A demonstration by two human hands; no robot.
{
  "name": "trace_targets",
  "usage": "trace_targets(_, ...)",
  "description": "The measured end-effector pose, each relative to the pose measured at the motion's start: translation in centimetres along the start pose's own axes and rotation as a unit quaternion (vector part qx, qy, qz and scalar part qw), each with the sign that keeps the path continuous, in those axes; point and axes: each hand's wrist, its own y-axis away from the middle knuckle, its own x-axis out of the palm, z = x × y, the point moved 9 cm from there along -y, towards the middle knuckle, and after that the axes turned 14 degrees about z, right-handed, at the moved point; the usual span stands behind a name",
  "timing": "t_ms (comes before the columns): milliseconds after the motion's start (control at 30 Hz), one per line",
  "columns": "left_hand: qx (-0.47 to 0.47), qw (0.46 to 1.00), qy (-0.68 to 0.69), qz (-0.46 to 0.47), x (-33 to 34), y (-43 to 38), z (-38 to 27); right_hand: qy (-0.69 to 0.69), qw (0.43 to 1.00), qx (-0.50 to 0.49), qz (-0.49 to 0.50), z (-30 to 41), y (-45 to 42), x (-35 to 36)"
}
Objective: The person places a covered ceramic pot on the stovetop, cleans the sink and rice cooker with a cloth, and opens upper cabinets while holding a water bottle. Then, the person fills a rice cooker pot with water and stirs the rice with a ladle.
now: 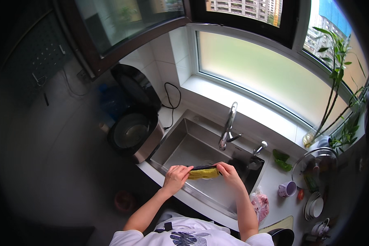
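Note:
Both hands hold a folded yellow cloth with a dark side (204, 173) over the front of a stainless steel sink (184, 153). My left hand (176, 177) pinches its left end, and my right hand (229, 173) grips the right end. Behind them a chrome faucet (229, 126) rises at the back of the basin, its spout pointing down. Some water shows on the sink floor. A black part with something round and clear in it sits at the sink's right side.
A rice cooker (147, 143) with its lid up stands left of the sink. To the right are a bag of raw meat (259, 204), a purple mug (287, 189), green peppers (282, 160), stacked bowls (316, 207), a glass lid and a cutting board (278, 224). Plants stand by the window.

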Motion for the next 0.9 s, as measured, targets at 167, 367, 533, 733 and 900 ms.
trace_targets(167, -0.016, 0.999, 0.035, -0.028, -4.8, 2.1, 3.2, -0.083, 0.991, -0.006, 0.106, 4.3, -3.3, 6.0)
trace_targets(367, 0.019, 0.826, 0.535, 0.175, -6.0, 5.1, 11.9, -0.13, 0.99, -0.007, 0.053, 7.3, -12.1, 12.1)
trace_targets(533, -0.016, 0.619, 0.784, 0.048, -10.5, 7.3, 19.0, 0.096, 0.988, -0.076, 0.098, 6.0, -17.9, 19.9)
trace_targets(733, -0.037, 0.706, 0.706, -0.044, -16.0, 9.7, 29.6, 0.0, 0.998, -0.04, -0.04, 8.6, -24.0, 26.9)
trace_targets(900, -0.233, 0.917, 0.299, -0.125, -19.5, 15.2, 39.1, 0.355, 0.888, -0.205, -0.207, 21.0, -29.4, 24.9)
